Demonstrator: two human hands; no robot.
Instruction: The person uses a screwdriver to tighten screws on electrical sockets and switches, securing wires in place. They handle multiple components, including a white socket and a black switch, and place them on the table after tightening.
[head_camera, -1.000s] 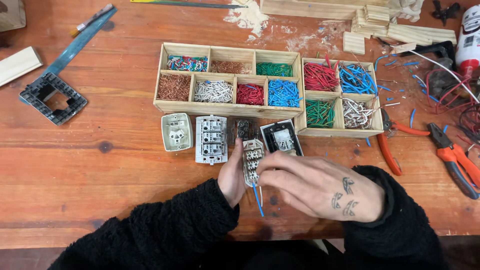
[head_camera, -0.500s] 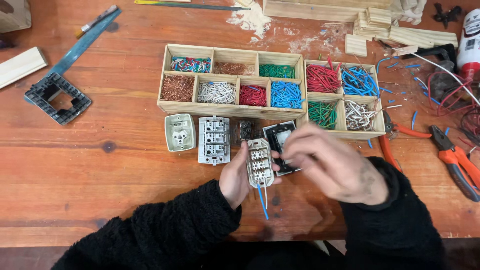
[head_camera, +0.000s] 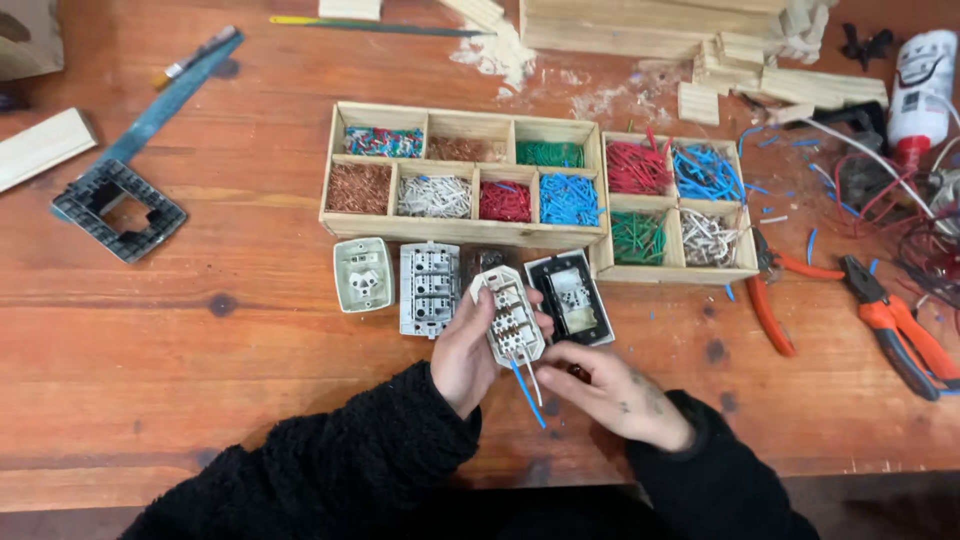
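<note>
Step in hand: you seem to be wiring the white switch module (head_camera: 512, 320), with a blue wire (head_camera: 526, 392) and a thin white wire (head_camera: 533, 376) hanging from its lower end.
Left hand (head_camera: 468, 352): your grip is closed round the module's left edge, holding it up off the tabletop (head_camera: 200, 360), terminal side toward you.
Right hand (head_camera: 618, 392): your fingertips (head_camera: 556, 360) sit pressed together just below the module, near the wire ends; I cannot tell whether they pinch a wire.
Next move, as I judge it: it calls for a steady left hold and a fine fingertip pinch close to the terminal.
Module's look: small, pale, rectangular, rows of metal terminals, tilted slightly.
Where it is: in front of the compartment tray (head_camera: 465, 232) of sorted wire bits, just beside the black-framed module (head_camera: 570, 297) lying flat.
</note>
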